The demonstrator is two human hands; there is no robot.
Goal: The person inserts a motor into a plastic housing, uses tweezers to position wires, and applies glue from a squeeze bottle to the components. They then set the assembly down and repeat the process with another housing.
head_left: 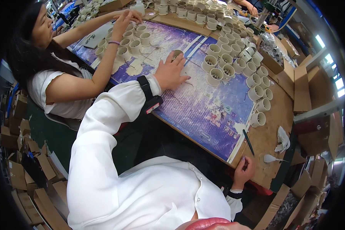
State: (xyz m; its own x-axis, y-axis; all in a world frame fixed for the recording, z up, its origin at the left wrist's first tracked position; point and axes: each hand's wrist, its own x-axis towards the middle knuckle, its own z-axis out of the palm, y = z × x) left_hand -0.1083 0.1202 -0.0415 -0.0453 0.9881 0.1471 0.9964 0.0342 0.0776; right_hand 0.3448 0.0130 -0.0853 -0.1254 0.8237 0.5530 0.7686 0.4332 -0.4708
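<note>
In the head view, your left hand (171,73) lies flat, fingers spread, on the purple mat (203,107), its fingertips at one white plastic ring (176,54) near the mat's far edge; it grips nothing. Your right hand (244,171) curls on the table's near edge (270,138), seemingly empty. Many rings (234,65) already stand in rows toward the right edge; thin wires (188,82) lie loose, so work remains, I judge.

Wooden worktable (274,115), cardboard boxes (17,153) on floor, bright windows (333,73)
</note>
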